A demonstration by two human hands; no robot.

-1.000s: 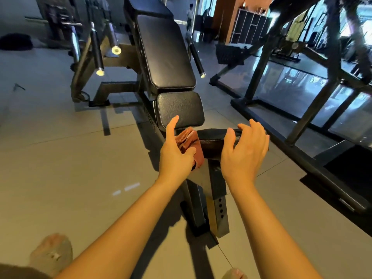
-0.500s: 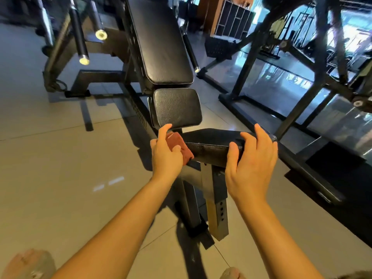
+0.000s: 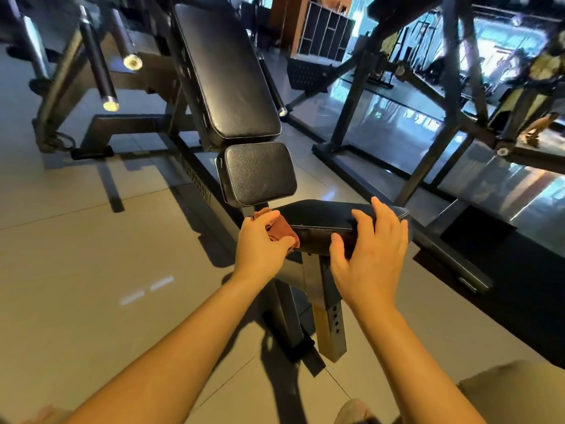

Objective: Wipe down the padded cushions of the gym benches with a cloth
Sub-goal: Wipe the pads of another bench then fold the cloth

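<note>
A black padded pad (image 3: pixel 324 218) tops a steel post at the near end of the gym bench. My left hand (image 3: pixel 261 243) grips a rust-red cloth (image 3: pixel 282 232) bunched against the pad's left end. My right hand (image 3: pixel 371 246) holds the pad's near right side, thumb under the edge and fingers spread on top. Beyond it a small black seat cushion (image 3: pixel 260 172) and a long inclined back cushion (image 3: pixel 226 75) rise away from me.
The bench frame (image 3: pixel 122 127) with chrome-tipped bars (image 3: pixel 97 68) stands on grey floor tiles at left. A dark rack frame (image 3: pixel 428 117) and a glossy black platform run along the right. A shelf unit (image 3: pixel 324 29) stands far back. My knee (image 3: pixel 513 390) shows bottom right.
The view has come closer to the bench. My left hand slid the cloth down to the pad's left end and curled round it. My right hand stayed on the pad.
</note>
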